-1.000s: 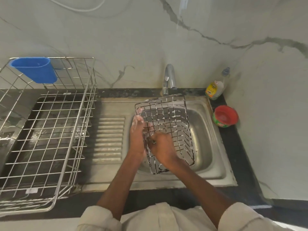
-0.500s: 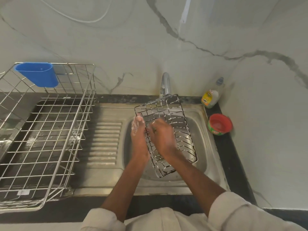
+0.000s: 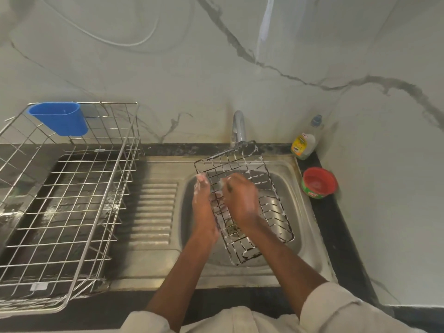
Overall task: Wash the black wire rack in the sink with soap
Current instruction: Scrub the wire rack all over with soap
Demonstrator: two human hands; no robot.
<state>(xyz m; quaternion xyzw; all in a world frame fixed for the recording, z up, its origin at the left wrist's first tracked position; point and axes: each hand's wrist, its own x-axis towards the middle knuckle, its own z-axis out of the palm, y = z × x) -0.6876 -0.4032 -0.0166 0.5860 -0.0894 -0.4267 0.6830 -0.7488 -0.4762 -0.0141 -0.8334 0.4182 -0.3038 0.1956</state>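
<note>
- Steel wire makes up the large dish basket [image 3: 64, 207] at the far left, standing on the dark, wet table [image 3: 14, 150].
- Hooked on the basket's far rim is a blue plastic cup [image 3: 58, 118].
- Right of the basket lies the ribbed draining board [image 3: 151, 212] of the steel sink [image 3: 310, 236], with the tap [image 3: 238, 126] at the sink's far edge.
- Over the sink bowl the black wire rack [image 3: 271, 205] is held tilted, its far end raised near the tap and its near end low in the bowl; white soap foam clings to its wires.
- The left hand [image 3: 204, 200], foam on its fingers, lies along the rack's left edge, fingers extended toward the far side; whether the thumb hooks the wire I cannot tell.
- The right hand [image 3: 240, 200] sits inside the rack, fingers curled against the wires; something may be pinched in its grip, but blur hides what.
- On the table at the far right stand a dish soap bottle [image 3: 303, 145] with a yellow label and, nearer, a round red tub [image 3: 319, 182] with a green side.
- Pale sleeves [image 3: 336, 308] show at the near edge.
</note>
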